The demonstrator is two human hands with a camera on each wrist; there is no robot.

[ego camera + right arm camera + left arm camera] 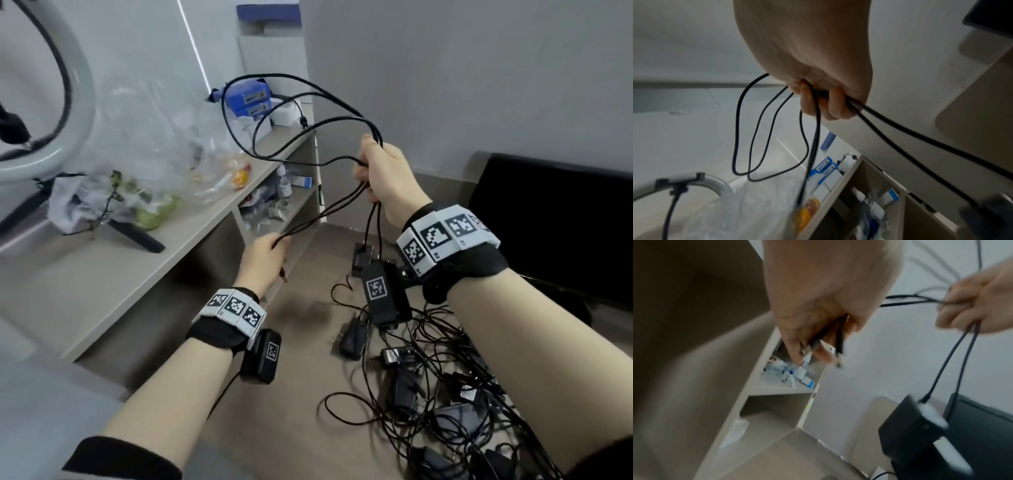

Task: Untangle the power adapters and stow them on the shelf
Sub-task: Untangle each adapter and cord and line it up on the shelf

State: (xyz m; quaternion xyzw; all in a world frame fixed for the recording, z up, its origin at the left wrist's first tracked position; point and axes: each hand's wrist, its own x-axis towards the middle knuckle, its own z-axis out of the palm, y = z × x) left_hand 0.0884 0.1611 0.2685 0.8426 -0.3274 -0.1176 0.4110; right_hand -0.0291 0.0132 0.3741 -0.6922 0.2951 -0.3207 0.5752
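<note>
Standing along the left wall, the shelf [191, 236] carries bags and boxes; tangled power adapters [428, 370] lie heaped on the floor [301, 342] beside it. Raised above them, the right hand [383, 178] fists looped black cable [274, 113], while the left hand [263, 260] pinches its end.

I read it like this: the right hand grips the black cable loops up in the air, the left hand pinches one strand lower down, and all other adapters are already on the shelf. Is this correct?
Not quite. The right hand grips the black cable loops and the left hand pinches a strand, but the other adapters are not on the shelf. The head view shows them still tangled on the floor.
</note>
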